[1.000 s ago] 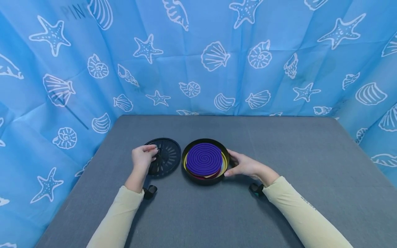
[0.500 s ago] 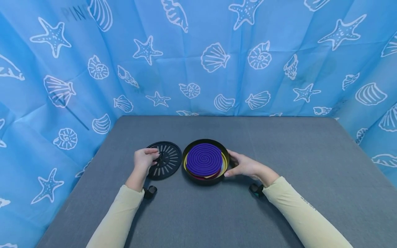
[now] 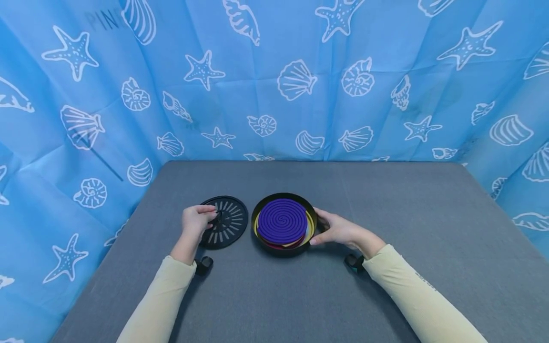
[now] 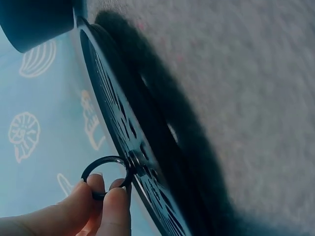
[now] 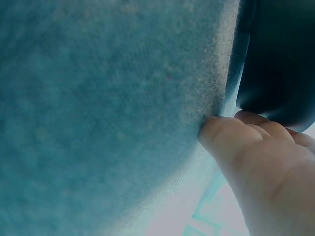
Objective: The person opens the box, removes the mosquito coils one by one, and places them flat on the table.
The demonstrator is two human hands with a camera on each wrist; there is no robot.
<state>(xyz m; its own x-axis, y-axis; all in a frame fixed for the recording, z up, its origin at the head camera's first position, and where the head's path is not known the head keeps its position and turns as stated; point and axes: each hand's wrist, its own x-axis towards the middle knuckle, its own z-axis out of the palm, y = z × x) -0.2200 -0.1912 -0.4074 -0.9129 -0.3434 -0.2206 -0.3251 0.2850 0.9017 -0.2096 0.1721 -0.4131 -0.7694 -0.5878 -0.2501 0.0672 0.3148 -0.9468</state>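
A round black slotted lid (image 3: 229,228) lies left of the middle of the table. My left hand (image 3: 197,222) pinches the ring handle (image 4: 106,159) at its centre between thumb and fingers. In the left wrist view a dark shadow runs under the lid's edge. To its right stands a shallow round black tin (image 3: 261,247). Inside is a purple spiral coil (image 3: 283,220), on top of yellow and red ones that show at its edges. My right hand (image 3: 340,229) holds the tin's right side, thumb at the front and fingers behind; the fingers partly show in the right wrist view.
A grey cloth-covered table (image 3: 274,300) spreads under everything. Behind and at both sides hangs a blue curtain (image 3: 257,81) with white shells and starfish. A small gap separates the lid from the tin.
The lid first tilted down flatter and nearer the front, its slots showing clearly, then shifted slightly left with my left hand. My right hand and the tin stay put.
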